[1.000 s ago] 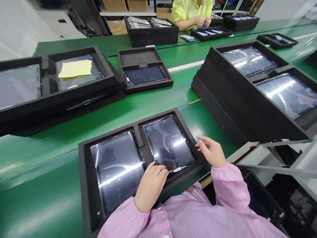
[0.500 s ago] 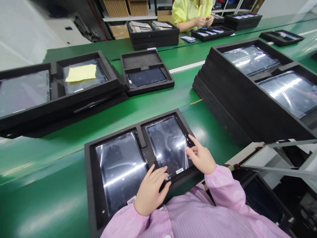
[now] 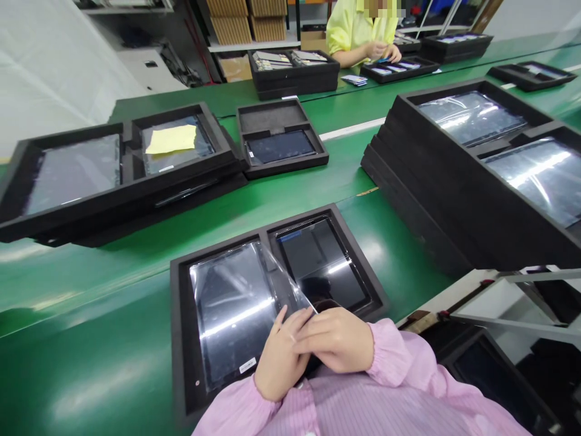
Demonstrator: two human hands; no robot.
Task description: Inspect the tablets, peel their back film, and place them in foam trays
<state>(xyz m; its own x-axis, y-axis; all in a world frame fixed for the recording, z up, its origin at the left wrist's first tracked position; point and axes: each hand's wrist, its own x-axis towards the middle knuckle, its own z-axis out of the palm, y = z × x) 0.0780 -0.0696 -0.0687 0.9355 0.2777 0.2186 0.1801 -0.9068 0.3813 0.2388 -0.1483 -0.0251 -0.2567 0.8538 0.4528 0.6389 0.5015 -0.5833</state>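
A black foam tray (image 3: 179,339) in front of me has two compartments, each with a flat display panel. The left panel (image 3: 231,309) carries a shiny clear cover and a white label. The right panel (image 3: 324,260) shows a bare, dark, glossy face. A clear protective film (image 3: 290,281) is lifted off it and slants leftward over the tray's divider. My right hand (image 3: 338,339) is closed on the film's near end. My left hand (image 3: 284,354) meets it there, fingers bent against the film and its thumb hidden. The fingertips overlap, so the exact pinch is partly covered.
Stacked foam trays with panels stand at right (image 3: 422,181) and left (image 3: 131,181); a yellow paper (image 3: 171,139) lies on the left one. A smaller tray (image 3: 285,172) sits beyond. Across the green bench (image 3: 100,369), a person in yellow (image 3: 358,30) handles small parts.
The clear film has come up off the right panel and swung left. My right hand has moved from the panel's right edge to my left hand. The whole view has shifted slightly.
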